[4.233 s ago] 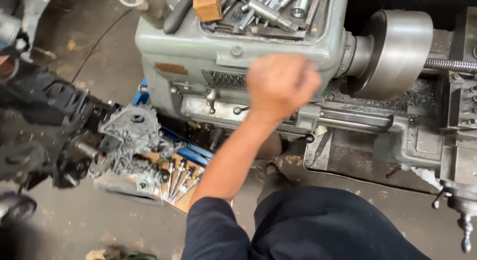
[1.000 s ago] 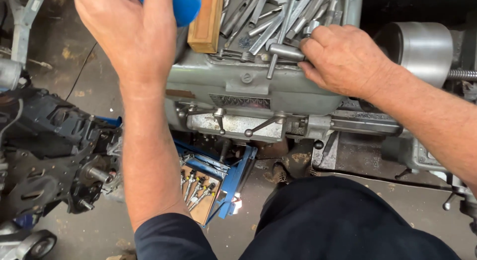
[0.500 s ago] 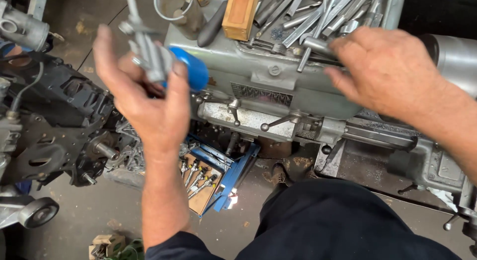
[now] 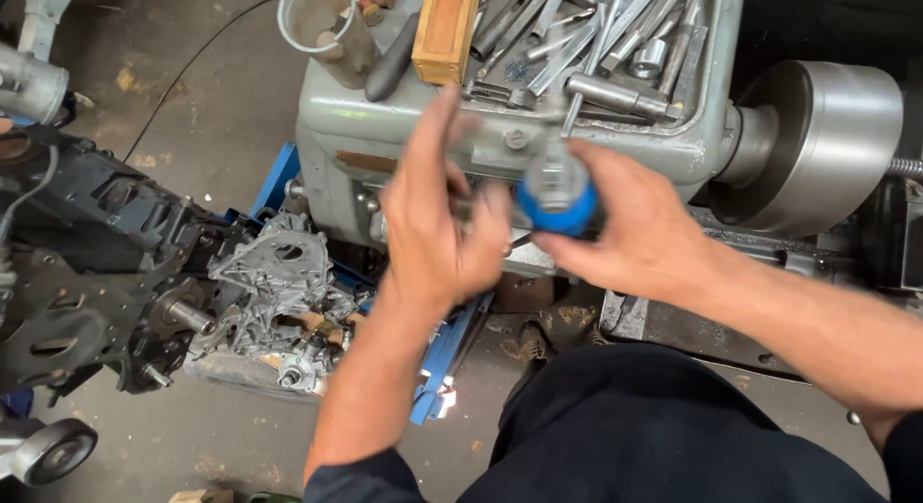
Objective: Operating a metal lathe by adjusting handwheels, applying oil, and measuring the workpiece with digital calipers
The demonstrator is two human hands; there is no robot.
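- Blue-handled tool (image 4: 558, 200) sits between both hands, in front of the grey lathe headstock (image 4: 404, 118); metal end points up toward camera, blurred, can't tell what kind of bit.
- Right hand (image 4: 635, 229) is wrapped round the blue handle from below, fingers pressed on it.
- Left hand (image 4: 437, 224) is just beside, fingers partly curled toward the tool's metal end; blur hides whether it actually pinches anything, so can't tell.
- Tray on top of the headstock is piled with loose steel tools (image 4: 596, 41), plus a wooden block (image 4: 444, 27) and a metal cup (image 4: 322, 27) near the edge.
- Engine block (image 4: 106, 272) and an aluminium cover casting (image 4: 264, 287) sit lower left, blue case (image 4: 452, 354) of tools below the hands.
- Risk, my read: grip looks like a mid-air handoff, so a slip drops the tool onto the case or floor.
- An elbow or sleeve could knock the cup or block off the ledge.
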